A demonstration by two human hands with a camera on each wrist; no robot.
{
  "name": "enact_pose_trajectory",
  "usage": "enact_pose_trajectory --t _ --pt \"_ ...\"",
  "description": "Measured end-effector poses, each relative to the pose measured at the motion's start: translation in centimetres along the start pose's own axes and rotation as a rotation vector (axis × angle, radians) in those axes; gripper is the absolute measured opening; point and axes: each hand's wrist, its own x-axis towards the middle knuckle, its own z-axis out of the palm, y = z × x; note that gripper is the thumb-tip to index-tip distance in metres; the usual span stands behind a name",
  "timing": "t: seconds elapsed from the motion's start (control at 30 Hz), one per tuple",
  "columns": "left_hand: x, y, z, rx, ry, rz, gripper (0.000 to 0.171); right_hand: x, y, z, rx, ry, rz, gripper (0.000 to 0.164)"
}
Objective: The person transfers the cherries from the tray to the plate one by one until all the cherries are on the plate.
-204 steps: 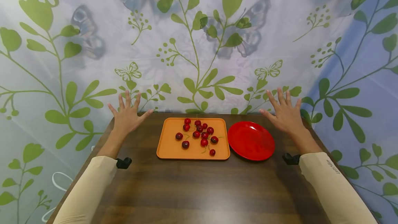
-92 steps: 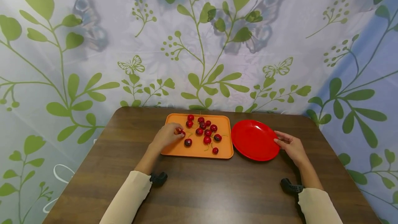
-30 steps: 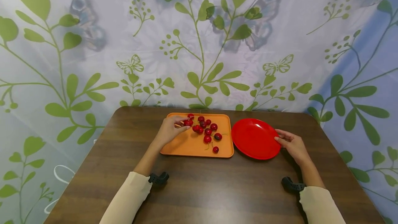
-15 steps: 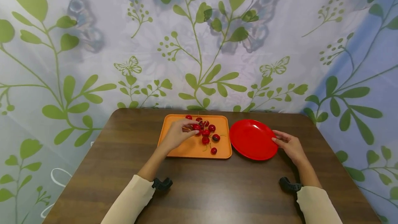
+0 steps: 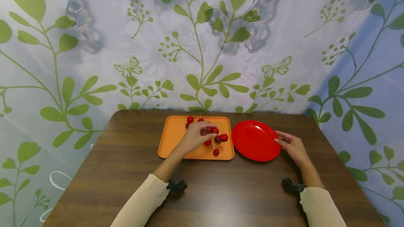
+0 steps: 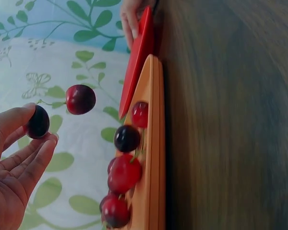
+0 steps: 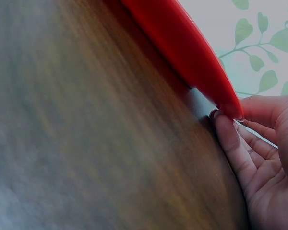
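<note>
My left hand is over the orange tray, pinching a dark red cherry between thumb and fingertips. A second cherry sticks out beyond the fingers, its green stem running back to the fingertips. Below them, several more cherries lie in the tray, partly hidden by the hand in the head view. On the right, my right hand grips the rim of a round red plate. The right wrist view has the thumb and fingers on either side of that rim.
Tray and plate stand side by side near the back of the brown wooden table. Behind the table hangs a cloth printed with leaves and butterflies. A black wrist mount sits at the left cuff, another at the right.
From the tray's left side, my left hand has picked up cherries and moved right across it, toward the plate. My right hand came down to the plate's rim and has stayed there.
</note>
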Motion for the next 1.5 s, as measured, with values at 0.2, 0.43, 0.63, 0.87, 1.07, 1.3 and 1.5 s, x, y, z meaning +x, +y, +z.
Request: enact_pose_trajectory --t 0.2,0.43,0.63,0.87,1.07,1.3,1.5 --pt "1.0 0.4 1.9 -0.015 -0.031 -0.007 0.035 0.1 -0.2 -0.1 0.004 -0.005 0.002 0.054" --pt "2.4 0.4 3.8 -0.048 -0.049 0.01 0.034 1.5 3.0 -0.5 -0.004 0.005 0.003 0.058" --pt "3.7 0.3 5.9 -0.043 -0.072 -0.007 0.032 1.5 3.3 -0.6 -0.01 0.013 -0.01 0.06" --pt "5.1 1.0 8.3 0.009 -0.086 0.025 0.032 1.4 3.2 -0.6 -0.016 0.024 -0.015 0.059" --pt "6.3 1.3 10.4 0.069 -0.093 0.058 0.033 1.3 3.3 -0.5 -0.035 0.028 -0.005 0.059" --pt "7.2 2.0 12.1 0.12 -0.11 0.021 0.034 1.2 3.4 -0.4 -0.051 0.03 -0.012 0.058" --pt "8.2 2.2 13.3 0.185 -0.122 0.038 0.032 1.5 3.5 -0.4 -0.038 0.03 -0.021 0.058"
